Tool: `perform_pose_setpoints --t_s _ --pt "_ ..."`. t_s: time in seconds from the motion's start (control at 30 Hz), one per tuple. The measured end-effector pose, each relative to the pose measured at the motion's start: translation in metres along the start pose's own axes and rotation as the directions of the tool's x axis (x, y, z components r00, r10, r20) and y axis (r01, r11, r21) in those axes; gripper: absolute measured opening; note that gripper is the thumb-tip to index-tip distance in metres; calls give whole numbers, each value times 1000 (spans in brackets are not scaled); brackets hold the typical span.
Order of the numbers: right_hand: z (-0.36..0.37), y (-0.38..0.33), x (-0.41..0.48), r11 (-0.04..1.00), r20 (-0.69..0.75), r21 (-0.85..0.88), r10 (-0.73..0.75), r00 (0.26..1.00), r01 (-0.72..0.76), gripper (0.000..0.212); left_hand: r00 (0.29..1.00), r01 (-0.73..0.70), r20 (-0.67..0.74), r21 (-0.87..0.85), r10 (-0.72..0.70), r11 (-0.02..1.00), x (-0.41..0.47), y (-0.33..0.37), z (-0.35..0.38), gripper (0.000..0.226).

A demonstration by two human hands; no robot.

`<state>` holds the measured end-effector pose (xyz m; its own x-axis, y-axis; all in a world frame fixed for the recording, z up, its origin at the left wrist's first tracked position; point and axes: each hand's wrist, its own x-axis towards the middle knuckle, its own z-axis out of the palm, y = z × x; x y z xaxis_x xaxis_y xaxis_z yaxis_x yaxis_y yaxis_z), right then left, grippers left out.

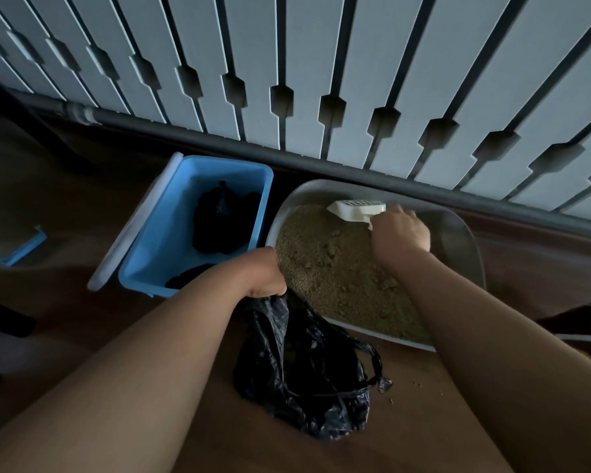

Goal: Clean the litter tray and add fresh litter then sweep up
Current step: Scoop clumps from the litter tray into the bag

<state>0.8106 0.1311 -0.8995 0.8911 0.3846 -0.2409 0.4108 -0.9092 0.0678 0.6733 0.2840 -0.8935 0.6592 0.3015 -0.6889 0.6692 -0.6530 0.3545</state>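
Grey litter tray (458, 240) on wooden floor (423, 421), part-filled with brown litter (335, 268). White slotted scoop (355, 209) at the tray's 12 o'clock end, right hand (401, 233) gripping its handle, fingers curled round it. Left hand (265, 273) at the tray's 8 o'clock rim, fingers closed on the mouth of a black plastic bag (304, 370); blue bin (171, 240) at 9 o'clock, just beside the tray.

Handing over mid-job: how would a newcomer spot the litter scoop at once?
Find the grey litter tray beside the slatted railing. At its far end, the right hand grips the scoop over the litter. It is the only cream-white, slotted thing; the neighbouring bin is blue.
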Motion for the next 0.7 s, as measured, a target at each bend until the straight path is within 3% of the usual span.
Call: perform_pose_setpoints --t_s 0.13,0.37,0.5,0.7 --pt "16 -7 -7 998 83 28 -50 995 48 45 1000 10 -14 -6 -10 1000 0 -1 5 61" --pt "-16 18 -10 981 138 177 -100 985 74 31 1000 2 13 -39 -2 999 -5 -1 5 67" --pt "-34 35 -18 976 131 217 -52 990 23 33 1000 6 6 -28 -6 1000 -7 -2 5 68" --pt "-39 49 -33 962 302 258 6 953 -88 22 1000 3 -1 -12 -3 1000 -14 -3 7 57"
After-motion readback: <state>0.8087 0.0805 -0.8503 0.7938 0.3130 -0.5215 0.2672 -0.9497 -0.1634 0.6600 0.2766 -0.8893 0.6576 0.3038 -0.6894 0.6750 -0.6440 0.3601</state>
